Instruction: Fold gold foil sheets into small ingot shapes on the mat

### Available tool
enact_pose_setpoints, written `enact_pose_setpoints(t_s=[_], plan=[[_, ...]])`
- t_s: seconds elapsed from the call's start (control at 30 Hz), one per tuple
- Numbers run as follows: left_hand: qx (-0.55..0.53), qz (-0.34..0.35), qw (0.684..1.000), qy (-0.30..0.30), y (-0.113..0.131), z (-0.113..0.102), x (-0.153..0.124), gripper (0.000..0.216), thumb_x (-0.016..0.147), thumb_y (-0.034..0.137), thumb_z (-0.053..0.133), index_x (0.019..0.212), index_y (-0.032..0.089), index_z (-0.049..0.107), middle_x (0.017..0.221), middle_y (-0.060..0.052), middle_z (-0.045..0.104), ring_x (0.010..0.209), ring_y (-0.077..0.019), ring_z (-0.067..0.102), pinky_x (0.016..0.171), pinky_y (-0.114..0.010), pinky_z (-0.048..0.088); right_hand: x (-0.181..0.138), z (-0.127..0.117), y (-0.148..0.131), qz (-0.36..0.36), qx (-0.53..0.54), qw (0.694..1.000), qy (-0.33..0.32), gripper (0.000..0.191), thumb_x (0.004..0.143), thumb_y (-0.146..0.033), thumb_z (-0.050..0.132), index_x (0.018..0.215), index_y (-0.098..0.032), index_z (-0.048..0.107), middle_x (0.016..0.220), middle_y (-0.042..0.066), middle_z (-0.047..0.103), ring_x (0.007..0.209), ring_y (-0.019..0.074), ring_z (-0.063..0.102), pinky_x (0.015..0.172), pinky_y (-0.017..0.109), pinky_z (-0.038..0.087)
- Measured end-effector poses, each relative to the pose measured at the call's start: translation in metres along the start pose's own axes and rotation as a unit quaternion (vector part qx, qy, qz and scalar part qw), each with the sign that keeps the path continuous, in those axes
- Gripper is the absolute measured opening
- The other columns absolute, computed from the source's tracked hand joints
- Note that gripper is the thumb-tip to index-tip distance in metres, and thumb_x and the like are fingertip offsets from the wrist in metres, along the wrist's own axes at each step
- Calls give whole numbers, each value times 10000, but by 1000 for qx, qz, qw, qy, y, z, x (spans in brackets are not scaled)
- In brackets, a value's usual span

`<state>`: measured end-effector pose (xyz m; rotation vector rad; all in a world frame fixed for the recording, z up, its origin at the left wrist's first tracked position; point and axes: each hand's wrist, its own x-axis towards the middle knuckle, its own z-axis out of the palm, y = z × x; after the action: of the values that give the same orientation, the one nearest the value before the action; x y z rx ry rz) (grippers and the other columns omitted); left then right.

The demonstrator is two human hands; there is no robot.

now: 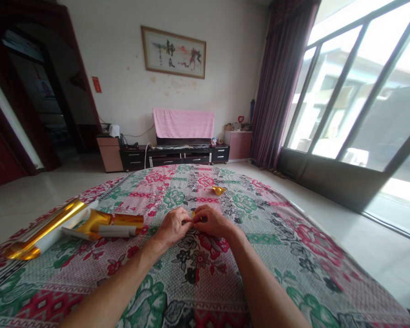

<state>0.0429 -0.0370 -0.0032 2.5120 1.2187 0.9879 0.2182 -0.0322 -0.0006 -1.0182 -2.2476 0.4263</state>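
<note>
As left hand (pixel 172 226) meets right hand (pixel 214 222), both pinch one scrap (pixel 193 214).

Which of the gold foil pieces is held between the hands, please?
The tiny piece pinched between the left hand and right hand; the folded piece lies alone beyond them, and the long sheets lie leftward.

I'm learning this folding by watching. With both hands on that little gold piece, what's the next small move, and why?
Probably press the fold flat against the floral cloth. The left hand and right hand pinch the small gold piece between their fingertips, low over the cloth; it is mostly hidden. A folded gold shape lies farther off.
</note>
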Motion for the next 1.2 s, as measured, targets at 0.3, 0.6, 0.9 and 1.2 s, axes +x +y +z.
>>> enact_pose_setpoints(t_s=[0.3,0.6,0.9,1.2], plan=[[22,0,1000,6,-1,4,-1,138,709,175,564,733,183,700,772,-46,622,745,-146,570,704,-257,456,-1,0,1,0,9,1000,1,104,691,-208,622,746,-174,703,850,35,620,848,142,546,751,241,427],[29,2,1000,6,0,5,-3,105,708,195,584,731,178,686,785,-50,608,769,-156,558,717,-273,442,-1,-5,-8,17,3,1000,-16,189,637,-79,581,735,-181,705,847,25,614,835,140,541,768,244,429],[19,3,1000,-4,-5,5,-2,110,698,238,604,750,192,689,790,-38,602,776,-150,556,718,-258,444,1,-6,-13,32,3,999,-17,195,678,-90,539,728,-177,706,840,25,638,788,122,551,721,215,425],[23,15,1000,-6,-14,7,-2,204,720,120,511,744,197,698,805,-35,619,815,-149,544,767,-259,439,0,14,-2,85,-68,992,58,149,706,-305,593,651,-193,674,843,25,645,813,135,552,729,224,398]])
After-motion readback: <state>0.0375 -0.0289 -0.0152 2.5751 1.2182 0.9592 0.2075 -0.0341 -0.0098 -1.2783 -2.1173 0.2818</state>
